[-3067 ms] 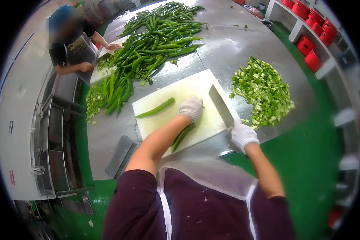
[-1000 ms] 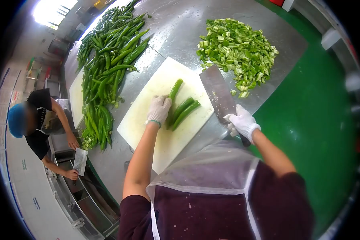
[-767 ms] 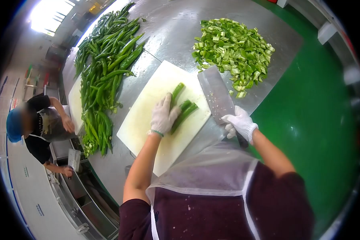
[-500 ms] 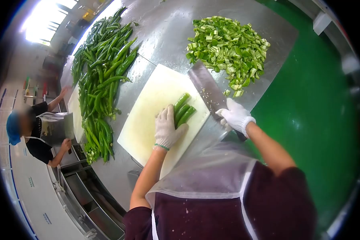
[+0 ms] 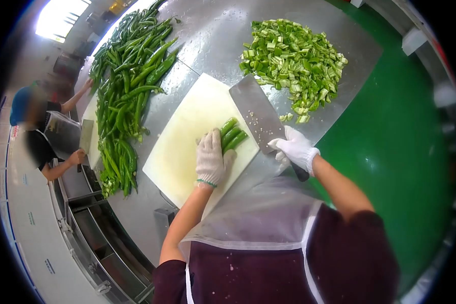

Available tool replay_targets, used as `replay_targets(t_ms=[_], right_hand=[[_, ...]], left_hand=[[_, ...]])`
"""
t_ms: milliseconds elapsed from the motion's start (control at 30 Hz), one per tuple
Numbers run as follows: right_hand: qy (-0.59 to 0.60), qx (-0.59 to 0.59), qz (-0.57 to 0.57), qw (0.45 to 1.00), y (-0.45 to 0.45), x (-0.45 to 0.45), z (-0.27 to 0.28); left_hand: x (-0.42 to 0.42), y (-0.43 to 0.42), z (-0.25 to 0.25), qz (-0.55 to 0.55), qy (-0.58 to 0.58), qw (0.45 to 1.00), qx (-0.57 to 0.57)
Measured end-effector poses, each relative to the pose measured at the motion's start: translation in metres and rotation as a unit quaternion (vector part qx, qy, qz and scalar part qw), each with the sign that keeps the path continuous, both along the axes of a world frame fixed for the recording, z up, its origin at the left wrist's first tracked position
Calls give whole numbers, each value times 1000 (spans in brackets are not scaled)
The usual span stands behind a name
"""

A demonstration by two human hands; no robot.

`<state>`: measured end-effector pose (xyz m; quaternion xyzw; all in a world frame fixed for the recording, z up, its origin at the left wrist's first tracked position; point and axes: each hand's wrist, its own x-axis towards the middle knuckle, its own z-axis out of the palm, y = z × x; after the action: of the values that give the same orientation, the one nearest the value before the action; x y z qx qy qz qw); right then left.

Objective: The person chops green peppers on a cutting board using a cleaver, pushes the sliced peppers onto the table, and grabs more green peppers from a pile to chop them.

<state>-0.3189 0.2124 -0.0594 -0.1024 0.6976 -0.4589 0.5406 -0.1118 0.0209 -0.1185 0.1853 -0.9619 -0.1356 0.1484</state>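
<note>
In a white knitted glove, my left hand (image 5: 211, 158) is closed over several green peppers (image 5: 231, 135), holding them side by side on the white cutting board (image 5: 180, 129). Their cut ends point up and right; the palm hides the rest. My right hand (image 5: 294, 150), also gloved, grips the dark handle of a cleaver (image 5: 256, 112). The broad blade is tilted over the board's right edge, with small pale seeds stuck to its face. Beyond the blade lies a heap of chopped green peppers (image 5: 294, 63) on the metal table.
A long pile of whole green peppers (image 5: 131, 91) covers the left side of the steel table (image 5: 202, 48). Across it, a co-worker (image 5: 38, 126) in a blue cap holds another cleaver (image 5: 86, 136). Green floor (image 5: 375, 167) lies beyond the table's right edge.
The cleaver has shifted left toward the board, and its face has turned more into view. My left hand stays on the peppers. The co-worker's cleaver has also moved, and the view has shifted slightly.
</note>
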Motion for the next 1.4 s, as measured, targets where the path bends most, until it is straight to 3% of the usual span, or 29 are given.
replay_targets(t_ms=[100, 400, 800, 900, 1100, 1300, 1400], right_hand=[[-119, -47, -61, 990, 8, 4, -14], [-210, -74, -102, 970, 7, 12, -47], [-208, -94, -109, 968, -13, 22, -41], [-145, -67, -111, 981, -22, 29, -33], [-149, 14, -124, 981, -37, 38, -14], [-124, 15, -108, 986, -49, 33, -20], [-83, 30, -34, 996, -49, 16, -13]], left_hand=[[-3, 4, 1, 5, -1, 1000, -14], [-6, 6, 0, 25, -21, 999, -14], [-7, 3, -4, 34, -19, 999, -9], [-7, 3, -2, 36, -14, 999, 1], [-6, 3, -3, 36, -6, 999, 24], [-5, 2, -6, 34, 8, 999, 35], [-5, 2, -5, 39, 2, 998, 42]])
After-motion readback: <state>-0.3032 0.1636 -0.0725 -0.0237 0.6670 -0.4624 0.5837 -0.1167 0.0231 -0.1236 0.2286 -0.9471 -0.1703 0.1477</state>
